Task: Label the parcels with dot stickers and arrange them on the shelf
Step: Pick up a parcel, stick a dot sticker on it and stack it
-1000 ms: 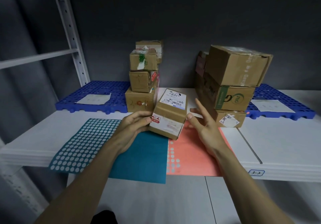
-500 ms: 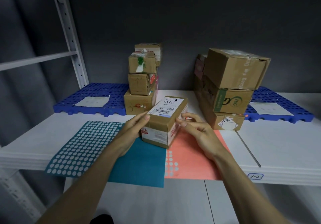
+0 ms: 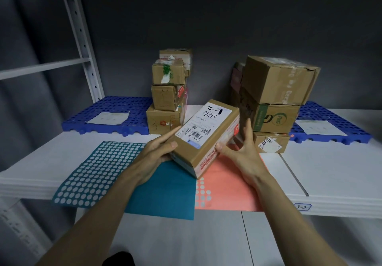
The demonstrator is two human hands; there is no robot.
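A long cardboard parcel [image 3: 208, 137] with a white shipping label on top is tilted above the shelf, held between both hands. My left hand [image 3: 157, 152] grips its near left end. My right hand [image 3: 241, 152] holds its right side, fingers spread. Under it lie a teal dot-sticker sheet [image 3: 99, 172] and a coral sticker sheet [image 3: 225, 189] with a few dots left. A stack of small parcels [image 3: 167, 100] stands behind on the left, a stack of bigger parcels [image 3: 275, 100] on the right.
The white shelf [image 3: 330, 172] carries a blue perforated mat [image 3: 107, 108] with a paper slip at back left and another blue mat [image 3: 334, 125] at back right. A white upright post [image 3: 82, 38] rises at left. A tag "3-2" [image 3: 302, 207] marks the shelf edge.
The parcel has been lifted and turned so its long side runs away from me, label up. My right hand went from open beside it to gripping its right side.
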